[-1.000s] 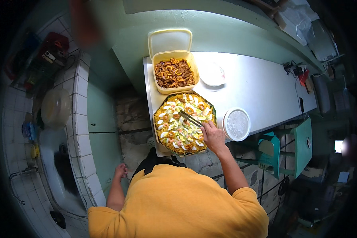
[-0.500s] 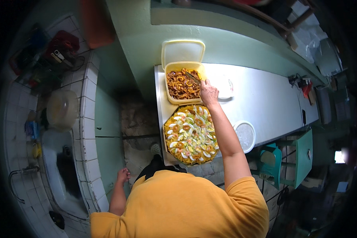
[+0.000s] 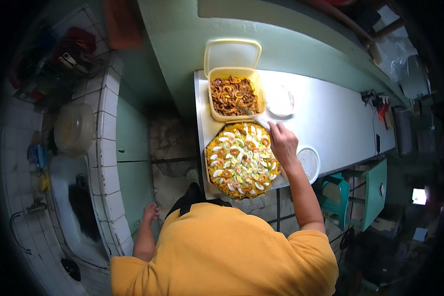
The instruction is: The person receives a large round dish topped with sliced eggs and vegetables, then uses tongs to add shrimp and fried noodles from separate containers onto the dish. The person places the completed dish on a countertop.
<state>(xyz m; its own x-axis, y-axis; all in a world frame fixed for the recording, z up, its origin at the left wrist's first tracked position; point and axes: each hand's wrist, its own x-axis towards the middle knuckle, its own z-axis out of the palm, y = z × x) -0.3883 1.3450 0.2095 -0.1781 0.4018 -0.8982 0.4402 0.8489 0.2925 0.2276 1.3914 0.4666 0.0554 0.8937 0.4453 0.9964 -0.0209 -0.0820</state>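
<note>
My right hand [image 3: 284, 143] is closed around the pale handle of a serving utensil [image 3: 261, 120]. The utensil's head reaches over the near right corner of a yellow plastic tub [image 3: 211, 104], against brown saucy strips with yellow rings [image 3: 229, 93]; its exact kind is blurred. Behind the tub its lid [image 3: 233, 53] stands tipped back against the wall. Just nearer than the tub lies an eight-sided platter of yellow noodles [image 3: 241, 165] topped with egg slices, orange rings and chopped greens. Away from the table, my left hand [image 3: 151, 212] hangs low at my side, empty, its fingers loosely apart.
Right of the tub a white plate or lid [image 3: 281, 101] lies on the white table [image 3: 340, 116]. A round, whitish lid [image 3: 308, 165] sits near the front edge. A teal chair [image 3: 336, 200] stands at the right. A tiled counter with a sink [image 3: 76, 207] runs along the left.
My right hand has drawn back toward me and slightly right, bringing the utensil from the tub's middle to its near right corner. The left hand's fingers have loosened a little.
</note>
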